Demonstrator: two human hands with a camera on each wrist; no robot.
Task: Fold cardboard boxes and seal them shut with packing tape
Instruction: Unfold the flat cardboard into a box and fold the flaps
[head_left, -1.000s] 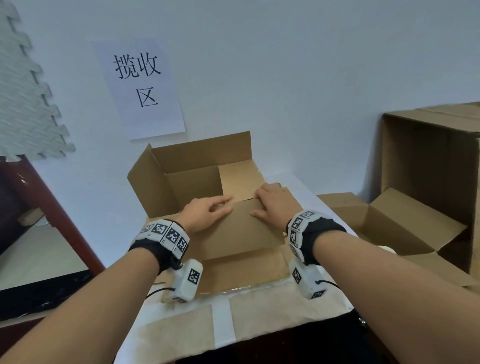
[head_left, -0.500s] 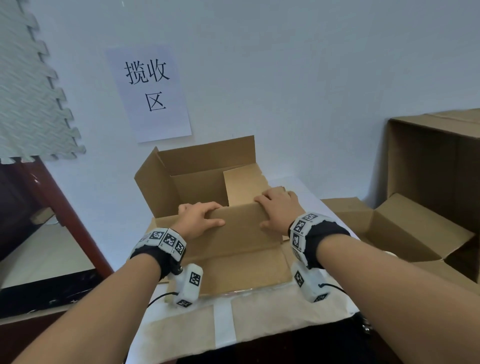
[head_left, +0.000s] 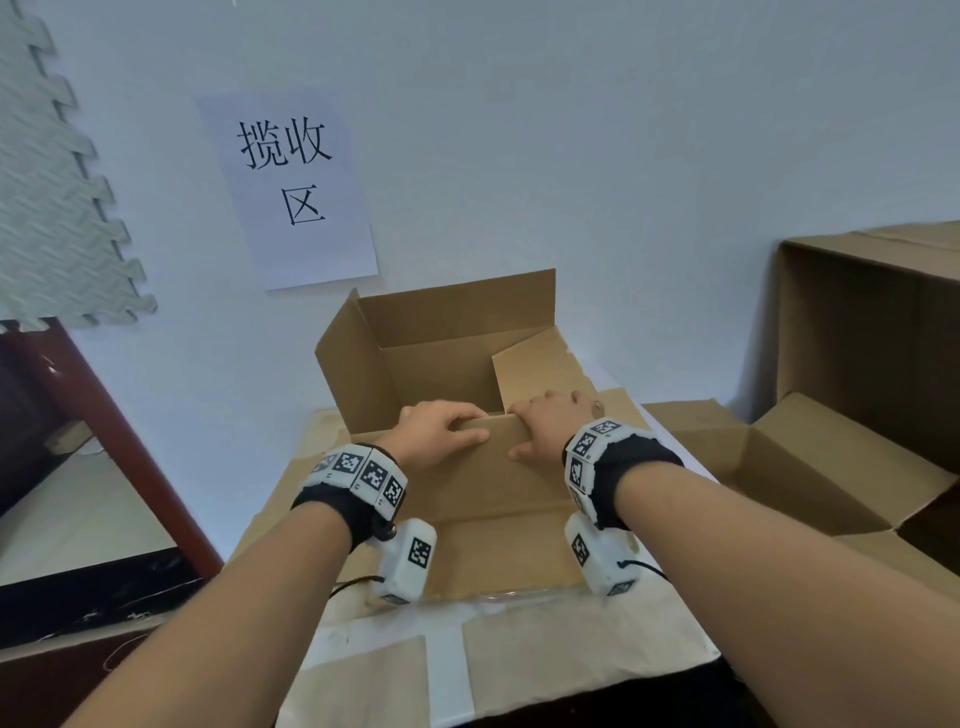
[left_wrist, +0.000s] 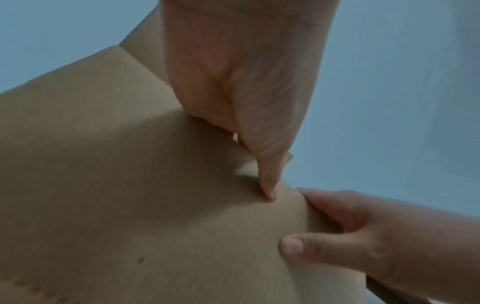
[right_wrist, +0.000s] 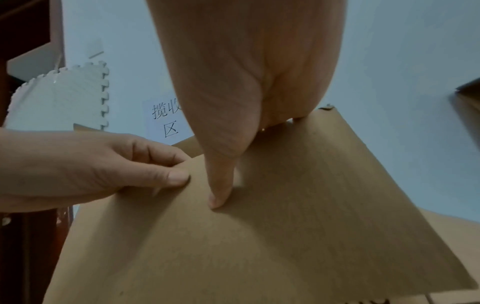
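The box (head_left: 457, 358) is plain brown corrugated cardboard, matt and faintly fibrous, and so are the larger boxes (head_left: 857, 364) at the right. The table covering (head_left: 561, 660) looks like creased, stained paper joined with smooth pale tape. The wall sign (head_left: 291, 187) is white paper. The foam mat (head_left: 57, 208) is grey and ribbed. The wall (head_left: 623, 156) is matt.

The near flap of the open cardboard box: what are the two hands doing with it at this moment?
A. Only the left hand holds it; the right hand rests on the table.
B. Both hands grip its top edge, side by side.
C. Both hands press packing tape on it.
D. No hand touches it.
B: in the head view the left hand and the right hand both curl over the top edge of the near flap.
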